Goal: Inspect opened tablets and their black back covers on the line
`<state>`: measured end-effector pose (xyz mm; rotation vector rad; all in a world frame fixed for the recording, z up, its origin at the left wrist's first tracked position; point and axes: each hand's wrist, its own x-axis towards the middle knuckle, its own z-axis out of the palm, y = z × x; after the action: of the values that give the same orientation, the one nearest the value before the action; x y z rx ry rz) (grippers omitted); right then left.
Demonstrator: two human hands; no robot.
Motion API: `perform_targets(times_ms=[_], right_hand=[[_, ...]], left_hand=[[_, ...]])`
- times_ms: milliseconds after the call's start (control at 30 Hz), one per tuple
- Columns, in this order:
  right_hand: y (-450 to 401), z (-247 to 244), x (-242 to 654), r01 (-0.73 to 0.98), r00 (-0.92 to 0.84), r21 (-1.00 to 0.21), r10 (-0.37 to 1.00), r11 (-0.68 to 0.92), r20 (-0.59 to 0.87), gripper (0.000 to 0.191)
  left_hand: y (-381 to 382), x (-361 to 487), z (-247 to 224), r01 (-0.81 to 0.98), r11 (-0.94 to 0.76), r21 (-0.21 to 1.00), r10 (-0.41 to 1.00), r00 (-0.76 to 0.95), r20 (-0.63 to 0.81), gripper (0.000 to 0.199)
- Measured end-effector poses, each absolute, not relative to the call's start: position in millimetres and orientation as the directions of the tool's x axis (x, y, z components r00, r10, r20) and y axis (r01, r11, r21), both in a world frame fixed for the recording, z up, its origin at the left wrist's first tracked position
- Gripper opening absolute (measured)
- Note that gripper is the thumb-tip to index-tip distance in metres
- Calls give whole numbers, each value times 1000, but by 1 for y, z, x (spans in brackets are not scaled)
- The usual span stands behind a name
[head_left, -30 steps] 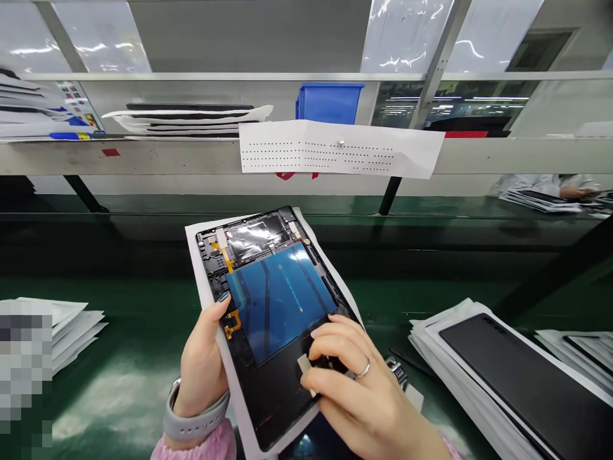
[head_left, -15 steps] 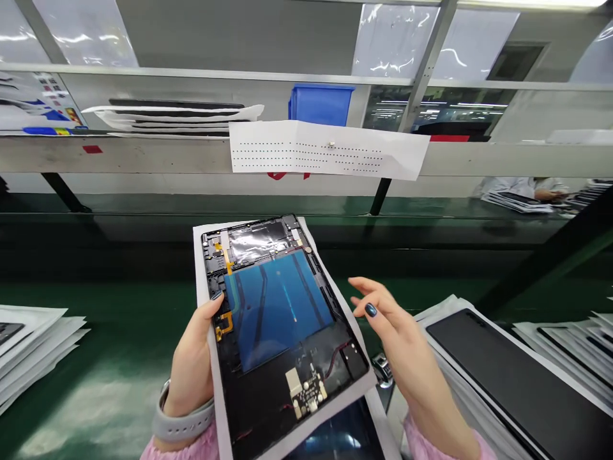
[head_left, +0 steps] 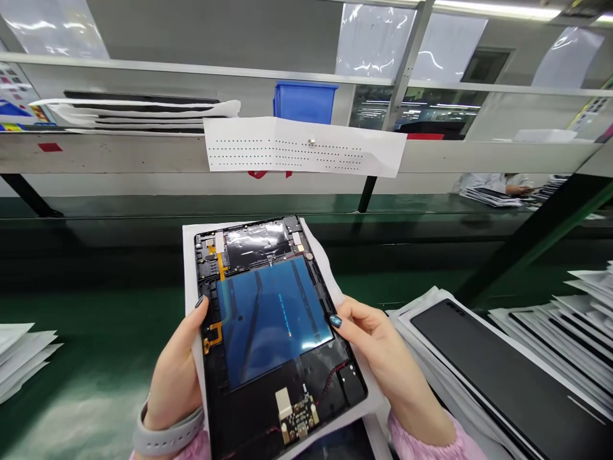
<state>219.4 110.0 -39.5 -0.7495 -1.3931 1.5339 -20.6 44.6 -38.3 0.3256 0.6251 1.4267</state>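
Bench: a green conveyor bench ran beneath me, and a grey metal shelf rail crossed the far side.

Tablet: I held an open black tablet housing, with a glossy blue film panel, up over the bench at centre, on a white paper sheet.

Left hand: my left hand gripped the housing's left edge and the sheet, thumb on top.

Right hand: my right hand grasped the right edge, thumb on the frame.

Near end: a small circuit board and a thin red-black wire lay exposed.

Risk: I judged that a slip of my right thumb could snag that wire, tear the board's connection, or let the housing slide off the sheet onto the black-panelled white stack at right.
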Motion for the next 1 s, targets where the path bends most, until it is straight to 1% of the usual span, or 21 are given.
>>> perform_targets(times_ms=[67, 100, 167, 200, 233, 300, 400, 467, 567, 700, 767, 833, 900, 1000], right_hand=[[110, -39, 221, -259, -411, -966, 906, -13, 98, 22], [111, -39, 221, -295, -418, -954, 905, -55, 77, 32], [114, -41, 222, -365, -431, -920, 902, -143, 31, 66], [115, -42, 222, -391, -440, -901, 898, -187, 5, 73], [116, -42, 222, -409, -454, -883, 891, -233, -25, 74], [117, -42, 222, -413, -499, -849, 862, -329, -92, 64], [115, -37, 224, -342, -532, -836, 821, -430, -206, 51], [113, -33, 226, -285, -494, -860, 834, -423, -246, 50], [109, -29, 231, -225, -410, -912, 882, -343, -231, 52], [109, -31, 240, -174, -317, -937, 918, -304, -239, 62], [109, -32, 244, -172, -300, -943, 927, -285, -225, 69], [107, -32, 246, -161, -305, -952, 930, -261, -203, 70], [104, -31, 246, -149, -301, -961, 936, -235, -182, 69], [100, -29, 244, -161, -273, -962, 947, -219, -169, 74]], left_hand=[[46, -20, -37, -798, 123, 590, 985, 26, -170, 22], [46, -19, -37, -796, 115, 594, 984, 12, -176, 21], [48, -18, -38, -795, 104, 597, 981, -17, -193, 22], [48, -17, -38, -789, 102, 605, 981, -21, -192, 25], [48, -16, -39, -780, 92, 618, 982, -30, -185, 28], [48, -13, -40, -758, 78, 647, 983, -48, -175, 35], [47, -6, -40, -720, 136, 680, 977, -18, -215, 42], [47, 0, -40, -699, 147, 700, 977, -7, -212, 42], [48, 8, -38, -682, 106, 724, 986, -22, -166, 37], [48, 9, -37, -643, 135, 754, 986, 9, -169, 32], [46, 6, -37, -624, 155, 766, 985, 38, -169, 37], [43, 3, -38, -604, 170, 779, 983, 52, -174, 41], [41, 1, -39, -587, 171, 791, 983, 43, -180, 41], [38, 0, -38, -570, 165, 805, 983, 33, -178, 37]])
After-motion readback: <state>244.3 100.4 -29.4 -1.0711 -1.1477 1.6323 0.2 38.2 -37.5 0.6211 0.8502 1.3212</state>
